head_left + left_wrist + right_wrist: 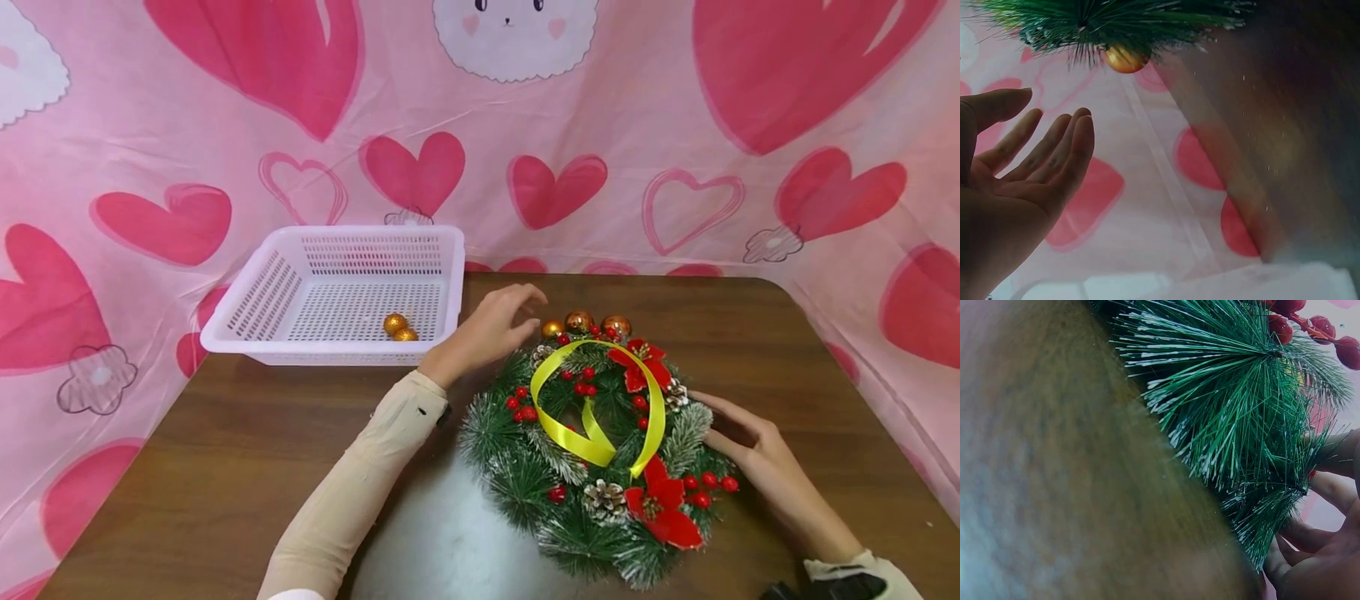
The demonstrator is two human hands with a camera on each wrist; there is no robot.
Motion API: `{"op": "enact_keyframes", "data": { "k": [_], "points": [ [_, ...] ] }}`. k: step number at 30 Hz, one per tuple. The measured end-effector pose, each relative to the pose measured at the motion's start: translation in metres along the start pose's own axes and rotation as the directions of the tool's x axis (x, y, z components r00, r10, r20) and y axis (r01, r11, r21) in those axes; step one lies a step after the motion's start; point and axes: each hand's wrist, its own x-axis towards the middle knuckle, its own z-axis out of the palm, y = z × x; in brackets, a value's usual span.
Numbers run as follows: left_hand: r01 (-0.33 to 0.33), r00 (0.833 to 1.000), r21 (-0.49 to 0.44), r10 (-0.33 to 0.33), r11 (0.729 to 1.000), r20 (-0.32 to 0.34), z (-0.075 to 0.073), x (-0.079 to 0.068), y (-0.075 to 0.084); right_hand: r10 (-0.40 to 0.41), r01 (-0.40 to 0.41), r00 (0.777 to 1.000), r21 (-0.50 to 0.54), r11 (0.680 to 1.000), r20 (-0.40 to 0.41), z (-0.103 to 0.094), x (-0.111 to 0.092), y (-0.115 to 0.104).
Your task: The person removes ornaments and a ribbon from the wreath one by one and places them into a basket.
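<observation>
White plastic, a perforated rectangular basket (330, 352) holds two glittery gold balls (395, 323), the nearer partly hidden by its rim. A left hand (491, 321), fingers loosely bent, thumb apart, hovers near three shiny gold-brown balls (579, 322), half hidden at the far edge of a round green artificial wreath (517, 492) on the brown wood-grain table (285, 433). The right hand's (776, 471) fingertips vanish into its right-side needles; whether they grip cannot be told.

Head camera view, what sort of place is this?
Probably an indoor craft or decorating corner, though I can't tell whose: a brown table bears a festive wreath, with a pink heart-print sheet hung behind it.
</observation>
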Motion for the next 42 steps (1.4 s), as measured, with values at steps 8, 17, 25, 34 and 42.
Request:
{"op": "enact_keyframes", "data": {
  "k": [8,17,25,34,42],
  "points": [
    [0.034,0.999,-0.106,-0.031,0.994,0.032,0.011,0.007,-0.009,-0.01,0.011,1.0,0.027,1.0,-0.01,0.003,0.0,0.0],
    [0.194,0.978,-0.201,-0.173,0.96,0.119,0.025,0.008,-0.019,-0.008,0.008,1.0,0.008,1.0,-0.017,0.002,-0.001,-0.001],
    [0.366,0.924,-0.434,-0.266,0.823,0.274,0.035,0.009,-0.028,-0.003,0.002,1.0,-0.004,1.0,-0.022,0.002,0.0,-0.001],
    [0.345,0.925,-0.341,-0.255,0.874,0.283,0.035,0.01,-0.024,-0.003,0.003,1.0,-0.019,1.0,-0.02,0.0,0.0,0.001],
    [0.295,0.951,-0.341,-0.24,0.893,0.194,0.034,0.009,-0.025,-0.011,0.011,1.0,0.005,1.0,-0.015,0.001,0.0,0.002]
  ]
}}
